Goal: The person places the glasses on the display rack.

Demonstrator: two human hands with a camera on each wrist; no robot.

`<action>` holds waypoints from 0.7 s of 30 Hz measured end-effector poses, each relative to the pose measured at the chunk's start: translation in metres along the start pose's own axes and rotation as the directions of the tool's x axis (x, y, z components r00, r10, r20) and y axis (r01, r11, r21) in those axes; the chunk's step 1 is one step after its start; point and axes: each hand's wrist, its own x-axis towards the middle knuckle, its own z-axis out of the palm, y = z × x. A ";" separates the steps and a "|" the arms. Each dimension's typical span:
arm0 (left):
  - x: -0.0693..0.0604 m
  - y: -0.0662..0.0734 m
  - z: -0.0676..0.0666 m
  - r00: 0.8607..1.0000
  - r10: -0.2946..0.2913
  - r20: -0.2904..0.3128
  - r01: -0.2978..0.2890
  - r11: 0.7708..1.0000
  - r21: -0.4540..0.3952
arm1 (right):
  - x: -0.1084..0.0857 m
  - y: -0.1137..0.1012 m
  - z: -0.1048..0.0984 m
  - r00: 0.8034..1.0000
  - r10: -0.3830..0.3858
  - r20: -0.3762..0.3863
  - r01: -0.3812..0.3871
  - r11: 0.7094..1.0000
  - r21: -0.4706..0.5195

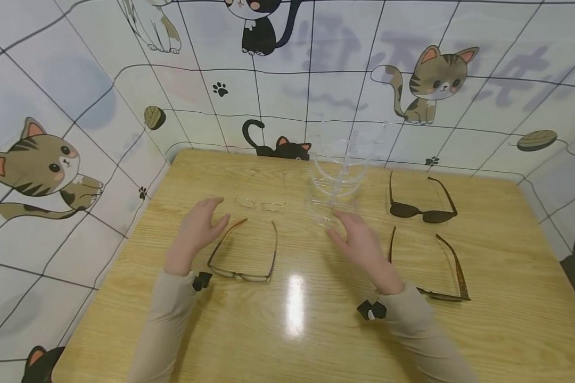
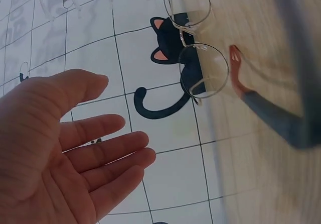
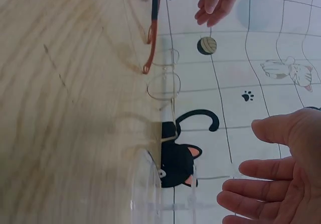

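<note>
Fingers spread and empty, the left hand (image 1: 195, 232) hovers above the table beside brown-tipped glasses (image 1: 239, 275). Beyond those lie thin wire-rimmed glasses (image 1: 259, 205), whose round lenses (image 2: 204, 71) show in the left wrist view. The right hand (image 1: 361, 246), also empty with relaxed fingers, is at the front of a clear plastic stand (image 1: 337, 186); whether it touches the stand I cannot tell. Dark sunglasses (image 1: 421, 213) lie to the right, and a tortoiseshell pair (image 1: 461, 274) lies nearer, partly hidden by the right forearm.
The wooden table (image 1: 287, 356) meets a wall (image 1: 287, 96) covered in cat drawings at its back and left. Another papered wall stands at the right. The stand rises near the table's back edge.
</note>
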 end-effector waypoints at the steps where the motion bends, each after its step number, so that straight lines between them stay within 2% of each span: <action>1: -0.002 -0.002 0.000 1.000 -0.008 0.007 0.008 1.000 0.001 | 0.000 -0.002 0.003 1.000 -0.005 0.006 0.005 1.000 0.010; 8: -0.018 -0.015 0.001 0.996 -0.045 0.082 0.048 0.998 -0.037 | 0.002 -0.015 0.023 0.996 -0.086 -0.003 0.086 0.994 0.074; 16: -0.033 -0.027 0.007 0.988 -0.058 0.143 0.072 0.993 -0.093 | 0.002 -0.028 0.046 0.989 -0.141 0.040 0.135 0.983 0.122; 21: -0.040 -0.031 0.011 0.988 -0.048 0.150 0.069 0.987 -0.142 | 0.001 -0.036 0.061 0.985 -0.166 0.045 0.155 0.968 0.196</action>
